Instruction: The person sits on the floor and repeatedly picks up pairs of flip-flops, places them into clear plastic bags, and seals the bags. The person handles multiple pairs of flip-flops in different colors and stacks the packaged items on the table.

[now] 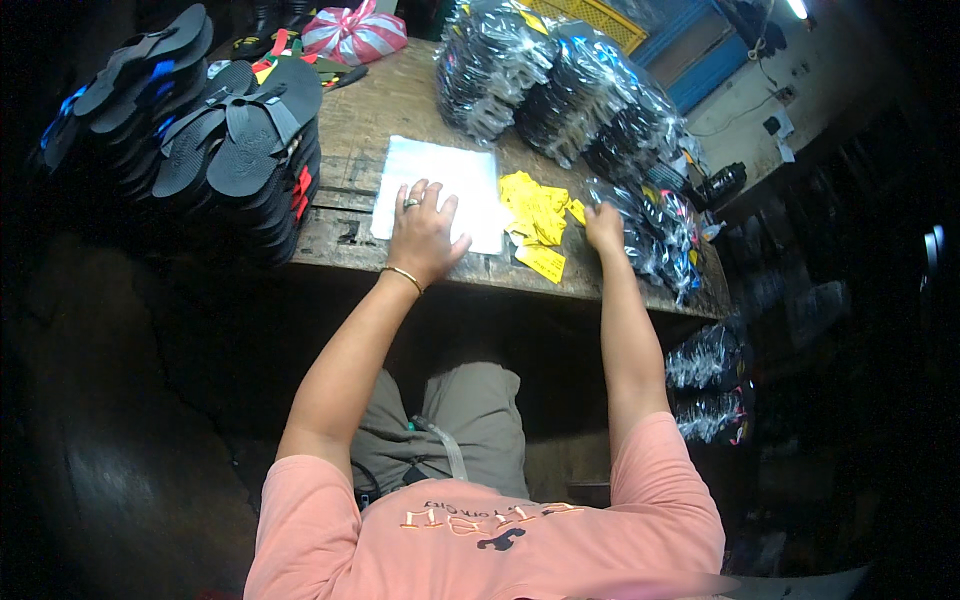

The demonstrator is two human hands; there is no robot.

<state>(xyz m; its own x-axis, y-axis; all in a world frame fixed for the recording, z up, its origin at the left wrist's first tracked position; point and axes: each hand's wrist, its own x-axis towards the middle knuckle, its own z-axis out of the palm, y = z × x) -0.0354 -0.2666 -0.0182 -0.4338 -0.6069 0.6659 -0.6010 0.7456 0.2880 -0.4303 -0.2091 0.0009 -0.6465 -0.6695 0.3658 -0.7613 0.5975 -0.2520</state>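
My left hand [425,235] lies on a flat white stack of thin sheets [450,170] that look like plastic bags, its fingers spread and nothing in its grip. To the right of the stack is a loose heap of yellow tags [535,208], some overlapping the stack's edge. My right hand [604,229] is at the heap's right side, fingers closed on a small yellow tag [577,210] that sticks out to the left. Right beside that hand lie plastic-wrapped flip-flops [650,235].
Tall stacks of dark flip-flops [250,150] stand at the table's left. Plastic-wrapped bundles [570,90] fill the far right of the wooden table [350,110]. A red-and-white striped bag [355,35] is at the back. More wrapped bundles [708,385] sit low at the right.
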